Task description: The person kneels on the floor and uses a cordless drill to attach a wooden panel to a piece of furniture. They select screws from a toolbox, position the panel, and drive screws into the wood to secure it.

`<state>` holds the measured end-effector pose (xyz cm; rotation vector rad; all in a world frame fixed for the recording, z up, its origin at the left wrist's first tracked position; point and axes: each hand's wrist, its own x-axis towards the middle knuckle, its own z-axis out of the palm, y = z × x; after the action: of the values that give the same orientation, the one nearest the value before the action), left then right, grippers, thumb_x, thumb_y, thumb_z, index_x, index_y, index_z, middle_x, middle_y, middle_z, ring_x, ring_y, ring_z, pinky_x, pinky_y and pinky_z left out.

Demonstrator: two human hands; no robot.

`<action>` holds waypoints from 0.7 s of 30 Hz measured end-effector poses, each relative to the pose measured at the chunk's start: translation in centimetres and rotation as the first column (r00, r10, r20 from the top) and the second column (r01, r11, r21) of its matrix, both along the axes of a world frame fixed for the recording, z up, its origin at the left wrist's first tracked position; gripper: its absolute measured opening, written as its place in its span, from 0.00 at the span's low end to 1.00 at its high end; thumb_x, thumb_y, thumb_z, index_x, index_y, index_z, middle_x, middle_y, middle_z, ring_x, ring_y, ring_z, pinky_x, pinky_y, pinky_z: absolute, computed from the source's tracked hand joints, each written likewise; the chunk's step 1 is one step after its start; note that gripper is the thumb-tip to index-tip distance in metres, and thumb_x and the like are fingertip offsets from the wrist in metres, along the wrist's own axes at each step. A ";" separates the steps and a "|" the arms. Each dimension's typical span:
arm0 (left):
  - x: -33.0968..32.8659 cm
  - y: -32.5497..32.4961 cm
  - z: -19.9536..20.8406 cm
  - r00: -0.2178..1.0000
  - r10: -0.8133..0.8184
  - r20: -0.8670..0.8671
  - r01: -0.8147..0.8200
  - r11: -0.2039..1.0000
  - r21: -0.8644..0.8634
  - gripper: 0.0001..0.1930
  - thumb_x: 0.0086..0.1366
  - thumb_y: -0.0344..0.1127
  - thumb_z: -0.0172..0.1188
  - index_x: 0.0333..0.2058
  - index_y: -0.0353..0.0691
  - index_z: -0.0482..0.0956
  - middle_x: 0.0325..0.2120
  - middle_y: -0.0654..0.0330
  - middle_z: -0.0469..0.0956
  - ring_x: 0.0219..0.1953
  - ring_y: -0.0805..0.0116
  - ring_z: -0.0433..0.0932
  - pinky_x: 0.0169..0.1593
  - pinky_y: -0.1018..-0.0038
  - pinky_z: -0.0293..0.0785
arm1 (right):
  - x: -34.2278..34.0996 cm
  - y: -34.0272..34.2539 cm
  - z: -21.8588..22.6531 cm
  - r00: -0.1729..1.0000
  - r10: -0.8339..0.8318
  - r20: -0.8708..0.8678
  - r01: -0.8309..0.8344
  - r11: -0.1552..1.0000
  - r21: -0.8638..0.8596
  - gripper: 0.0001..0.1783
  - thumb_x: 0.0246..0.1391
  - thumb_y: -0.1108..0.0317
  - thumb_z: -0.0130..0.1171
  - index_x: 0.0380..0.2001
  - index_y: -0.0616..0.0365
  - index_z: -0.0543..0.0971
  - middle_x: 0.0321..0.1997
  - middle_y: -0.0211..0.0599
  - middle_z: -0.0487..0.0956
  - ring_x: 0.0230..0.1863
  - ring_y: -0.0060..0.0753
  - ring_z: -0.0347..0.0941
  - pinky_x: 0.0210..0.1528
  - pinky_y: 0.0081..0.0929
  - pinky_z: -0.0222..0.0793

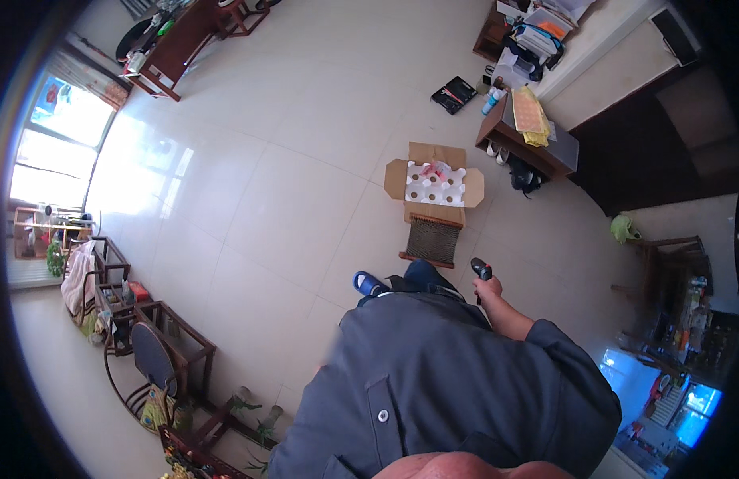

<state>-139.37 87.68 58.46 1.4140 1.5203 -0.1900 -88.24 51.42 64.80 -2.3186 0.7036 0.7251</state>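
Observation:
My right hand (489, 287) is closed around a small black handheld device with a red mark (480, 269), held out in front of my body. My left hand is hidden from view. Ahead of me on the tiled floor sits an open cardboard box (435, 185) holding several white paper rolls. Just before it stands a small wooden stool with a woven seat (430, 241). My blue slipper (368, 283) shows below the hem of my grey shirt.
A low brown cabinet (526, 137) with a yellow cloth stands at the back right, shoes beneath it. A black tool case (453, 94) lies on the floor. Wooden chairs (158, 351) line the left wall. A wooden table (178, 40) stands far back.

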 end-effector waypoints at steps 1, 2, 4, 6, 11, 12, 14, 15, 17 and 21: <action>-0.6 2.3 0.3 1.000 -0.005 0.001 0.005 1.000 0.008 0.08 0.53 0.34 0.58 0.17 0.42 0.78 0.21 0.59 0.78 0.24 0.68 0.78 0.26 0.65 0.71 | -1.5 1.8 1.8 0.999 0.024 -0.027 -0.024 1.000 -0.006 0.10 0.40 0.63 0.64 0.26 0.56 0.79 0.17 0.35 0.78 0.19 0.33 0.77 0.27 0.32 0.73; -0.1 4.6 0.3 0.999 -0.028 0.019 0.028 0.999 0.015 0.08 0.53 0.34 0.58 0.17 0.42 0.78 0.21 0.59 0.78 0.24 0.68 0.78 0.26 0.65 0.70 | -2.4 1.9 1.5 0.999 0.051 -0.020 -0.051 0.998 -0.031 0.09 0.40 0.64 0.64 0.25 0.56 0.79 0.17 0.35 0.78 0.19 0.33 0.77 0.26 0.32 0.73; 1.5 9.0 0.4 0.990 -0.133 0.039 0.130 0.989 0.062 0.08 0.52 0.34 0.58 0.16 0.43 0.78 0.20 0.59 0.78 0.24 0.68 0.78 0.25 0.64 0.70 | -4.1 2.4 1.9 0.991 0.127 -0.053 -0.130 0.989 -0.070 0.09 0.40 0.63 0.65 0.24 0.56 0.79 0.17 0.36 0.78 0.19 0.34 0.77 0.27 0.33 0.73; 2.9 12.8 1.2 0.924 -0.382 -0.014 0.378 0.908 0.178 0.09 0.55 0.35 0.58 0.18 0.41 0.78 0.20 0.59 0.78 0.24 0.68 0.78 0.26 0.65 0.71 | -5.2 4.6 3.7 0.987 0.089 -0.137 -0.103 0.990 -0.101 0.10 0.40 0.63 0.66 0.22 0.57 0.80 0.18 0.36 0.79 0.20 0.35 0.77 0.27 0.33 0.73; 9.5 20.3 2.6 0.831 -0.554 0.054 0.509 0.796 0.327 0.11 0.65 0.39 0.56 0.29 0.37 0.77 0.22 0.60 0.79 0.24 0.68 0.78 0.30 0.70 0.75 | -4.9 6.4 -1.6 0.975 -0.208 -0.081 0.209 0.978 0.009 0.12 0.41 0.65 0.65 0.25 0.63 0.78 0.19 0.40 0.78 0.20 0.38 0.76 0.23 0.37 0.71; 11.3 20.0 3.2 0.937 -0.100 0.335 0.087 0.995 0.054 0.08 0.65 0.36 0.56 0.29 0.39 0.75 0.23 0.60 0.78 0.26 0.67 0.78 0.31 0.70 0.77 | -4.5 7.5 -1.7 0.956 -0.281 -0.088 0.286 0.957 0.054 0.12 0.42 0.67 0.64 0.28 0.64 0.77 0.21 0.42 0.77 0.20 0.38 0.75 0.23 0.38 0.70; 13.8 21.1 4.9 0.807 0.362 0.467 -0.232 0.921 -0.313 0.06 0.70 0.35 0.53 0.38 0.39 0.71 0.26 0.59 0.77 0.27 0.65 0.78 0.36 0.69 0.80 | -3.0 9.9 -2.5 0.925 -0.355 -0.138 0.372 0.920 0.124 0.13 0.42 0.69 0.64 0.31 0.65 0.77 0.23 0.43 0.77 0.21 0.39 0.75 0.24 0.39 0.70; 15.0 21.7 5.3 0.821 0.347 0.454 -0.237 0.930 -0.282 0.06 0.69 0.35 0.53 0.38 0.38 0.71 0.26 0.59 0.77 0.27 0.66 0.78 0.36 0.69 0.80 | -2.2 10.8 -3.0 0.934 -0.338 -0.112 0.351 0.928 0.123 0.13 0.42 0.69 0.64 0.31 0.65 0.77 0.23 0.43 0.77 0.21 0.39 0.75 0.24 0.39 0.70; 18.5 22.8 5.6 0.845 0.321 0.427 -0.251 0.944 -0.213 0.06 0.69 0.34 0.54 0.38 0.38 0.72 0.26 0.59 0.78 0.27 0.67 0.79 0.36 0.69 0.80 | 0.5 13.0 -3.7 0.953 -0.296 -0.063 0.302 0.946 0.121 0.14 0.41 0.69 0.65 0.31 0.65 0.77 0.23 0.42 0.77 0.22 0.38 0.76 0.24 0.38 0.71; 24.2 27.4 1.9 0.925 0.082 0.370 -0.020 0.985 -0.169 0.15 0.67 0.42 0.57 0.31 0.33 0.79 0.28 0.59 0.81 0.30 0.72 0.79 0.35 0.74 0.76 | 6.2 16.2 -4.0 0.957 -0.286 -0.047 0.288 0.957 0.034 0.14 0.41 0.69 0.65 0.31 0.64 0.77 0.23 0.42 0.78 0.21 0.38 0.76 0.24 0.37 0.72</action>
<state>-115.14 115.12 60.38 1.1987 1.1934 -0.0064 -82.07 67.60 60.83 -2.1091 1.0099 0.6485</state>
